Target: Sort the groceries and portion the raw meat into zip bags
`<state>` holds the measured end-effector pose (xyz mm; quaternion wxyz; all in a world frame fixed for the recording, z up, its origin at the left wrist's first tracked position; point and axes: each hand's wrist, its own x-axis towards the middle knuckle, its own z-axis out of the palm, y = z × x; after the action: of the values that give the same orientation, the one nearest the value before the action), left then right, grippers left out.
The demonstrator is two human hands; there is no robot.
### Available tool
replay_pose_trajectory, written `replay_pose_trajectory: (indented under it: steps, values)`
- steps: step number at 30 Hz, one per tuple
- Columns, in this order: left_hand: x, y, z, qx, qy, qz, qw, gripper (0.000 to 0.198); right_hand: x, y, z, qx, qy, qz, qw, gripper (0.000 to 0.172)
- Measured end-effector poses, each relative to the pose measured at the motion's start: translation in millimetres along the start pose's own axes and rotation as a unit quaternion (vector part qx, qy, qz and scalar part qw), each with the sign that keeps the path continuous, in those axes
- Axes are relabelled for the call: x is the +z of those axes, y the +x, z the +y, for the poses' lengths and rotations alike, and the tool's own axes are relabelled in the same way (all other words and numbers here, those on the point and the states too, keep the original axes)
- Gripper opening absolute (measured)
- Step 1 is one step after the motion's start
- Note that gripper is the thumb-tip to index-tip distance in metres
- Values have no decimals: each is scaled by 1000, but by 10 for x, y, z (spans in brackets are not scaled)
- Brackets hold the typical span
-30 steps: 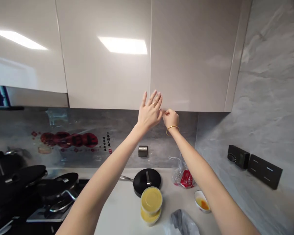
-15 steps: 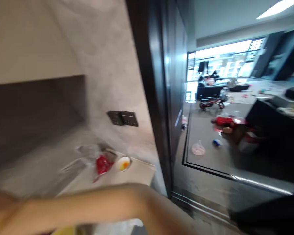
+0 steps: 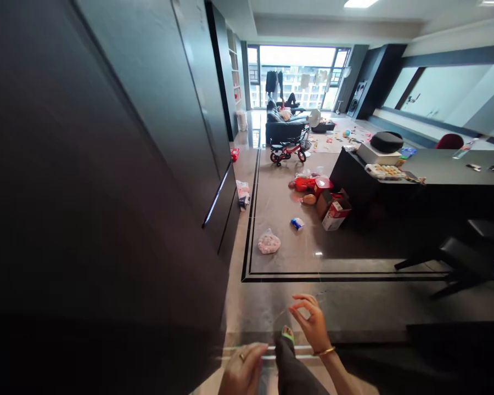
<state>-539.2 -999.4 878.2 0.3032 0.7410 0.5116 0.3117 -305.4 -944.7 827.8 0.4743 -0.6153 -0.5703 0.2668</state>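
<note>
In the head view, my right hand [image 3: 312,323] is raised in front of me with thumb and fingertips pinched together. A faint, thin curved line runs from its fingertips toward the lower left; I cannot make out what it is. A gold bracelet [image 3: 326,351] circles the right wrist. Lower and to the left, my left hand [image 3: 242,367] has its fingers pressed together, a ring on one of them. Whatever it may hold is hidden. Between the hands my foot in a green slipper [image 3: 288,333] steps on the floor.
A tall dark cabinet [image 3: 156,219] lines the left. On the floor lie a bag of pink items [image 3: 269,242], a blue-and-white packet [image 3: 297,224], boxes [image 3: 336,215] and a child's bicycle [image 3: 287,151]. A dark counter [image 3: 448,184] and black stools [image 3: 465,260] stand right. Someone reclines on the sofa [image 3: 284,131].
My view has swung right, from the kitchen counter and wall to the open room. The outstretched blurred arm has left its place across the picture; both hands now show low in front.
</note>
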Motion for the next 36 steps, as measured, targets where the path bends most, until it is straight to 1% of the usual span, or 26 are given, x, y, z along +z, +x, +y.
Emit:
replay_pose_trajectory:
  steps: [2, 3, 5, 7, 10, 13, 15, 17, 18, 20, 23, 24, 26, 29, 31, 33, 36]
  values:
    - [243, 722, -23, 29, 11, 23, 999, 31, -289, 603, 193, 2, -18, 15, 1000, 15]
    - [332, 1066, -34, 33, 18, 28, 999, 31, -389, 891, 257, 2, -23, 16, 1000, 15]
    - [474, 1690, -68, 23, 26, 24, 999, 31, -515, 1447, 363, 1, -26, 8, 1000, 15]
    - [599, 2224, -143, 17, 30, 11, 999, 32, -551, 1988, 480, 7, -17, -6, 1000, 16]
    - [779, 2932, -364, -1, 43, 0, 999, 32, -489, 2798, 743, 22, -7, -32, 999, 19]
    - [919, 3682, -652, -32, 58, -9, 998, 34, -427, 3599, 1134, 28, -23, -59, 998, 23]
    - [984, 4266, -811, -48, 66, -24, 996, 35, -489, 4085, 1452, 41, -44, -55, 997, 23]
    - [1047, 4917, -906, -47, 74, -52, 995, 33, -677, 4491, 1791, 72, -71, -24, 995, 22]
    - [1087, 5259, -929, -40, 76, -69, 994, 32, -813, 4660, 1959, 92, -85, -4, 992, 23]
    - [1199, 5951, -940, -17, 71, -98, 993, 29, -1134, 4947, 2275, 136, -112, 31, 984, 31]
    - [1461, 6940, -941, 14, 56, -118, 991, 28, -1588, 5414, 2689, 192, -143, 55, 969, 40]
    - [1568, 7247, -953, 21, 55, -121, 991, 27, -1699, 5624, 2814, 202, -150, 59, 966, 40]
    - [1791, 7831, -994, 31, 58, -118, 991, 26, -1838, 6156, 3038, 206, -158, 71, 963, 40]
    - [2079, 8650, -1044, 31, 57, -97, 993, 25, -1860, 7145, 3250, 182, -157, 86, 967, 36]
    - [2194, 9154, -1033, 26, 45, -79, 995, 26, -1801, 7800, 3284, 154, -152, 77, 973, 33]
    - [2236, 9613, -1004, 26, 31, -68, 997, 27, -1722, 8369, 3255, 128, -146, 58, 979, 30]
    - [2216, 10214, -1028, 23, 20, -63, 998, 27, -1598, 9043, 3200, 108, -133, 38, 984, 24]
